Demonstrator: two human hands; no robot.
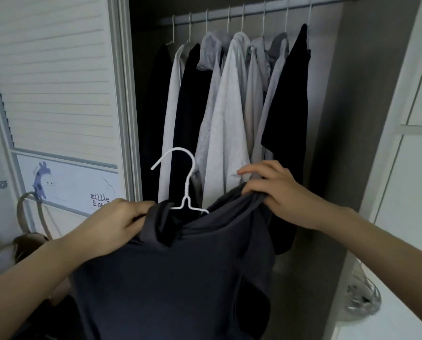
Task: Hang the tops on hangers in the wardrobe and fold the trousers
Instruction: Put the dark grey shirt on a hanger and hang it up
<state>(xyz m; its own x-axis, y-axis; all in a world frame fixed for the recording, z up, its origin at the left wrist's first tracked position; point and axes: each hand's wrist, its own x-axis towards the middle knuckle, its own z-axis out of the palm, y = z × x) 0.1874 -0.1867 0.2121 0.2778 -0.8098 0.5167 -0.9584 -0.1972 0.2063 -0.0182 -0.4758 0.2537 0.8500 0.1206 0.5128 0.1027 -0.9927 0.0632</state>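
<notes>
A dark grey top hangs between both hands, the left hand gripping one shoulder, the right hand pinching the other. A white hanger pokes from its neckline. Beyond, tops hang on the wardrobe rail.

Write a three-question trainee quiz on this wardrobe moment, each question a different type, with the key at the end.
1. True or false: the white wire hanger inside the dark grey fabric top already hooks over the grey wardrobe rail.
2. Multiple choice: the left hand has its grip on A) the hanger's hook, B) the top's shoulder, C) the louvred white wardrobe door.
3. Fill in: the right hand pinches the top's other ____.

Key: 1 false, the hook is free, well below the rail; 2 B; 3 shoulder.
</notes>
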